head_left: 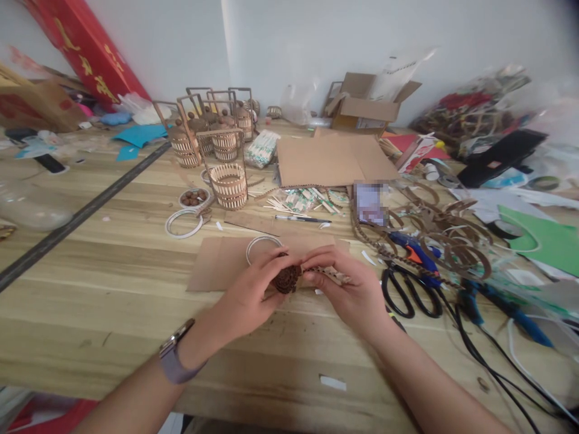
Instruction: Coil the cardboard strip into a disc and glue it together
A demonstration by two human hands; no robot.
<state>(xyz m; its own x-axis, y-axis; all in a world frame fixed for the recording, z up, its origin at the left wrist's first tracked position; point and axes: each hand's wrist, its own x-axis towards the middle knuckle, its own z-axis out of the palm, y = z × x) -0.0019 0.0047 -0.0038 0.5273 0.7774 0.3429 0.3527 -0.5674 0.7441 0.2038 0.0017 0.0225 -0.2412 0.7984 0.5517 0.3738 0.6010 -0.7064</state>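
Note:
Over a cardboard piece on the wooden table, my left hand is closed around a dark brown coil of wound corrugated strip. To its right, my right hand pinches the strip's free end between thumb and fingers, close to the coil. Part of the coil is hidden by my left fingers. Just behind that hand lies a white ring, partly covered. A watch with a purple band is on my left wrist.
Small stick baskets with handles stand at the back left, near a bowl of brown balls. Black-handled scissors, a blue glue gun, curled brown strips and cables crowd the right. A pen lies behind my hands.

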